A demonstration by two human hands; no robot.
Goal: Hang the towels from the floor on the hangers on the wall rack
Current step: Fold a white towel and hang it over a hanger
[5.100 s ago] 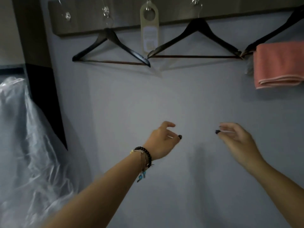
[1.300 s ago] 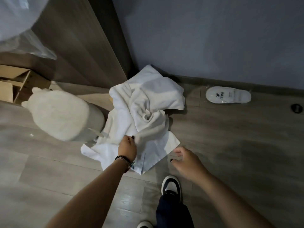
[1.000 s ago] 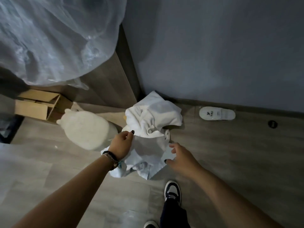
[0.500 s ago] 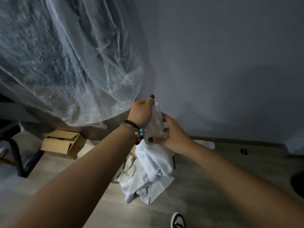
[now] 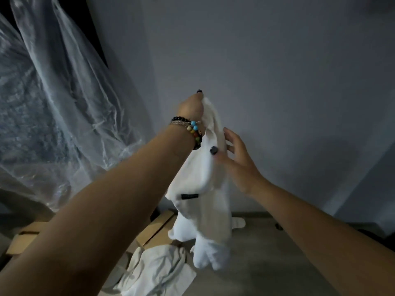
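A white towel (image 5: 205, 201) hangs in the air in front of the grey wall, its lower end just above the floor. My left hand (image 5: 191, 107), with a beaded bracelet on the wrist, grips the towel's top end. My right hand (image 5: 237, 159) is lower on the towel's right side, thumb in front and straight fingers behind the cloth. A second, crumpled white towel (image 5: 158, 272) lies on the floor below. The hangers and wall rack are out of view.
A big sheet of clear plastic (image 5: 53, 103) hangs at the left. Cardboard boxes (image 5: 154, 229) lie on the floor by the wall. A white slipper (image 5: 238, 223) peeks out behind the towel. A dark edge (image 5: 363, 233) shows at the right.
Both hands took a white towel from the floor pile and lifted it. My left hand rose higher with the top end; my right hand slid down the towel's side. The camera tilted up.
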